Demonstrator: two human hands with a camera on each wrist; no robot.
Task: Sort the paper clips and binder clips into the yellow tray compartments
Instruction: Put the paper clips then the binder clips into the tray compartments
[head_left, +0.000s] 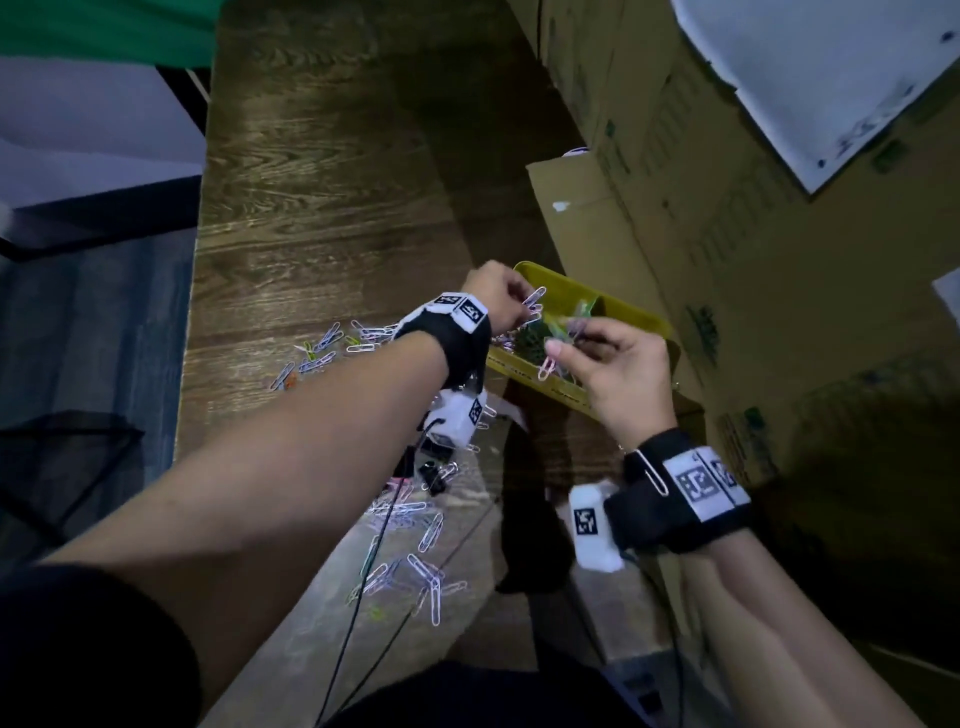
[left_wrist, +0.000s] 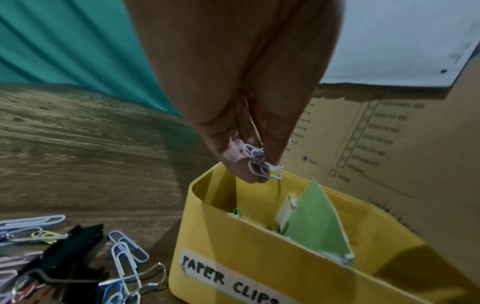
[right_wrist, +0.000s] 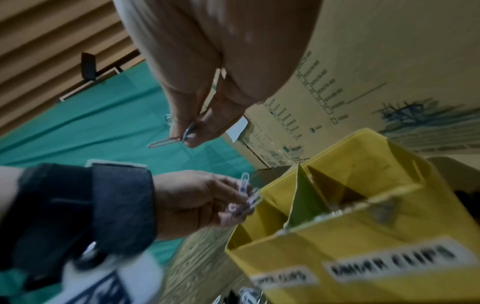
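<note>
The yellow tray (left_wrist: 259, 257) has a label (left_wrist: 228, 277) saying "PAPER CLIPS"; the left hand (head_left: 496, 299) fingers pinch white paper clips (left_wrist: 259, 162) above it; the right hand (head_left: 618, 374) fingers pinch a pink paper clip (right_wrist: 163, 142).

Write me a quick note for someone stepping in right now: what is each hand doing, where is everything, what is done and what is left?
Left hand: pinches a bunch of pale paper clips above the yellow tray, over the end labelled PAPER CLIPS.
Right hand: pinches a pink paper clip over the tray.
Done: some clips already lie in the tray, either side of its green divider.
Left: loose paper clips scattered on the wooden table, plus black binder clips beside the tray. One paper clip is hooked on the right wrist strap.
</note>
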